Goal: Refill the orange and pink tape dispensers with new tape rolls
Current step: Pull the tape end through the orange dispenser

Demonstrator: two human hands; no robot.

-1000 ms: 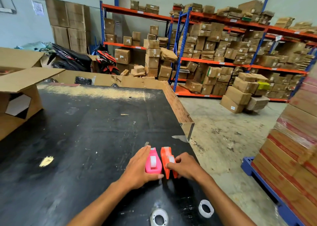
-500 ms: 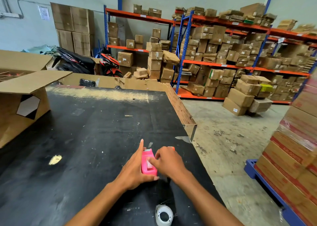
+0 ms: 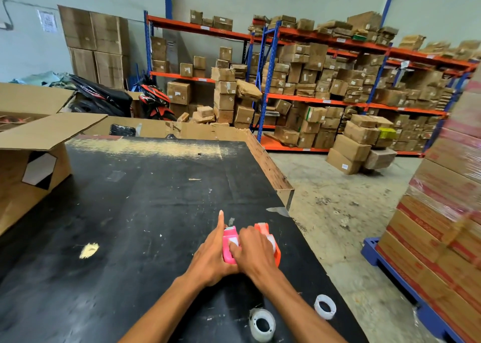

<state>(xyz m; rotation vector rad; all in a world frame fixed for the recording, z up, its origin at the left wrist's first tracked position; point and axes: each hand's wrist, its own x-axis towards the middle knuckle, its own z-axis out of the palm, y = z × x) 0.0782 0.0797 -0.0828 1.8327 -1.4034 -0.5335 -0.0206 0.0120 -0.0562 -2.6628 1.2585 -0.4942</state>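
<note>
1. Head view: both dispensers sit side by side on the black table (image 3: 145,212), down around 5 o'clock of the frame, close to the table's right edge.
2. The pink tape dispenser (image 3: 229,243) stands on the left, touching or just beside the orange tape dispenser (image 3: 272,241) at its 3 o'clock.
3. The left hand (image 3: 212,259) presses against the pink one's left side, palm wrapped around its near end, index finger sticking straight out toward 12 o'clock.
4. The right hand (image 3: 253,254) lies over the gap between the two dispensers, fingertips on the white tape on top of the pink one. Can't tell if it really grips anything, looks more like pressing.
5. Two spent-looking white tape rolls lie flat nearer the camera: one (image 3: 261,325) at 6 o'clock of the hands, another (image 3: 325,306) toward 5 o'clock, both clear of the hands.
6. An open cardboard box (image 3: 33,165) sits at the table's 9 o'clock side.
</note>
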